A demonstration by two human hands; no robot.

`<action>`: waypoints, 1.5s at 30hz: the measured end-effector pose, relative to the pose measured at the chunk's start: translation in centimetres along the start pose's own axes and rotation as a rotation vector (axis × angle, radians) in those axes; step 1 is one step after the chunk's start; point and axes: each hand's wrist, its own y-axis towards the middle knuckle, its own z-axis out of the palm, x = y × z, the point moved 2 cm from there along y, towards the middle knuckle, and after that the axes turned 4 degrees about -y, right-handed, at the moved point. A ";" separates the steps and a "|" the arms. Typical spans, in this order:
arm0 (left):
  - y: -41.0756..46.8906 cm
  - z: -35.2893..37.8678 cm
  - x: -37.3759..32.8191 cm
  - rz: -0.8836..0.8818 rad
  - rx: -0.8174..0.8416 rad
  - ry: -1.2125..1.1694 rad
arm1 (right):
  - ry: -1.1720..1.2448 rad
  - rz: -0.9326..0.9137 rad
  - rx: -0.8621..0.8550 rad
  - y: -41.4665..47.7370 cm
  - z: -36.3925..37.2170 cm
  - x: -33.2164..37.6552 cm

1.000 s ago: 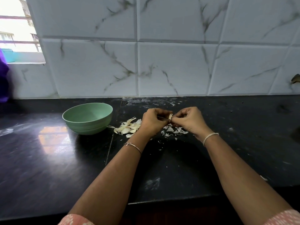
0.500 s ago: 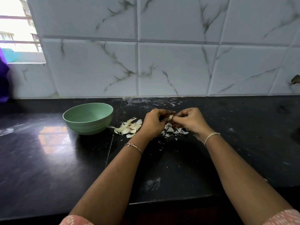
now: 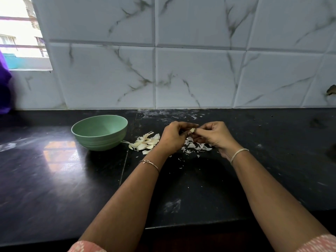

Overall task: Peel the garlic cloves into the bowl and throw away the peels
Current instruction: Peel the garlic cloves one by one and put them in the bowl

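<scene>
Both hands meet over the black counter (image 3: 54,179) and pinch one small pale garlic clove (image 3: 192,130) between their fingertips. My left hand (image 3: 172,138) holds it from the left, my right hand (image 3: 213,136) from the right. A pile of garlic cloves (image 3: 145,142) lies on the counter just left of my left hand. Small white peel scraps (image 3: 195,147) are scattered under and below my right hand. A green bowl (image 3: 100,132) stands upright to the left of the pile; no cloves show in the part of its inside that I can see.
A marble-patterned tiled wall (image 3: 181,79) runs behind the counter. A window (image 3: 21,33) is at the upper left, with a purple object (image 3: 4,91) below it at the left edge. The counter's front edge (image 3: 181,227) is near my forearms.
My hands have shifted slightly as the fingers work on the clove. The bowl, clove pile and peels have not moved.
</scene>
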 end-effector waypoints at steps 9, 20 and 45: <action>0.1 0.0 0.2 0.001 0.031 -0.091 | 0.067 0.004 -0.043 -0.1 -0.1 0.3; -0.2 0.0 -0.2 -0.034 -0.151 -0.069 | 0.183 0.052 -0.068 0.2 -0.3 0.2; -2.9 -11.7 -0.4 -0.105 -0.417 -0.075 | -0.800 -0.398 -0.192 -0.1 -0.2 -0.4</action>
